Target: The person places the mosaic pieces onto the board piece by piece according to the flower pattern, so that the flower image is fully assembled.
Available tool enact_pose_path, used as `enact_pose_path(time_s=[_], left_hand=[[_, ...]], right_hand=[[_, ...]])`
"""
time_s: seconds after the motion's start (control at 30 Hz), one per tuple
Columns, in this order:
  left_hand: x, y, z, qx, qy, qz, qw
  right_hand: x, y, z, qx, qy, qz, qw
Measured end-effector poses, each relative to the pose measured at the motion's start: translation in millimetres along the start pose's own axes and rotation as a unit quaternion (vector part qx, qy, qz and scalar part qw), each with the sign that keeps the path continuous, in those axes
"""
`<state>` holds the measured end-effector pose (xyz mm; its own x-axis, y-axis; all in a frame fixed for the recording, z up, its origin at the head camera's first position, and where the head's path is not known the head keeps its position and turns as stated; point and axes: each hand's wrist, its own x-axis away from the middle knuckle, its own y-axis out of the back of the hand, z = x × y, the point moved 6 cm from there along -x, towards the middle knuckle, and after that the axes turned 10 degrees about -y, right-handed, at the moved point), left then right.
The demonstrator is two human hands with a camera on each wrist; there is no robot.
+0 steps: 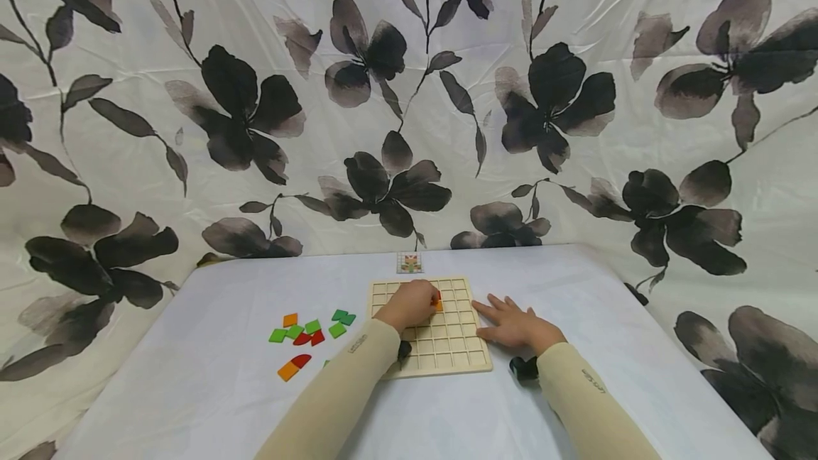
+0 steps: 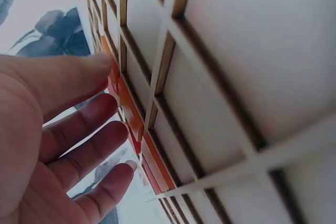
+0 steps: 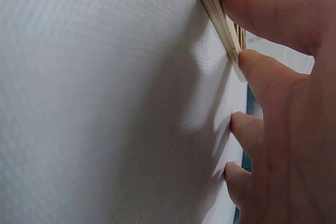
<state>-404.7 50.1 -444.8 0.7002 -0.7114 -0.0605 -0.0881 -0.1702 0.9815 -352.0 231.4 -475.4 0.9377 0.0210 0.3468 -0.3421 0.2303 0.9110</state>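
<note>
A pale wooden grid board [image 1: 447,346] lies on the table. My left hand [image 1: 412,302] is over its upper middle, thumb and fingertips right at red and orange tiles set in the cells. In the left wrist view the thumb touches an orange tile [image 2: 128,103], and the fingers are spread apart beside the row of tiles. My right hand [image 1: 514,324] lies spread at the board's right side. In the right wrist view its thumb and a finger touch the board's edge [image 3: 215,9], while the other fingertips rest on the white cloth [image 3: 105,103].
Left of the board lie loose tiles: green ones [image 1: 312,326], red ones [image 1: 317,337] and orange ones [image 1: 288,371]. A small patterned card [image 1: 410,263] lies behind the board at the table's back edge. A flowered curtain [image 1: 460,183] hangs behind the table.
</note>
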Motion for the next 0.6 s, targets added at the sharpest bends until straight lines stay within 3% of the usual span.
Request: enact_pose_path(time_s=[0.27,0.6], left_hand=[[22.2,16.2,14.9,0.035,0.012,-0.006,0.9993],[80.2,41.7,61.7,0.06,0.104,-0.019,0.9926]], right_hand=[[3.7,7.3,1.5,-0.016,0.007,0.001,1.0],[3.7,15.3,8.0,0.0,0.009,0.01,1.0]])
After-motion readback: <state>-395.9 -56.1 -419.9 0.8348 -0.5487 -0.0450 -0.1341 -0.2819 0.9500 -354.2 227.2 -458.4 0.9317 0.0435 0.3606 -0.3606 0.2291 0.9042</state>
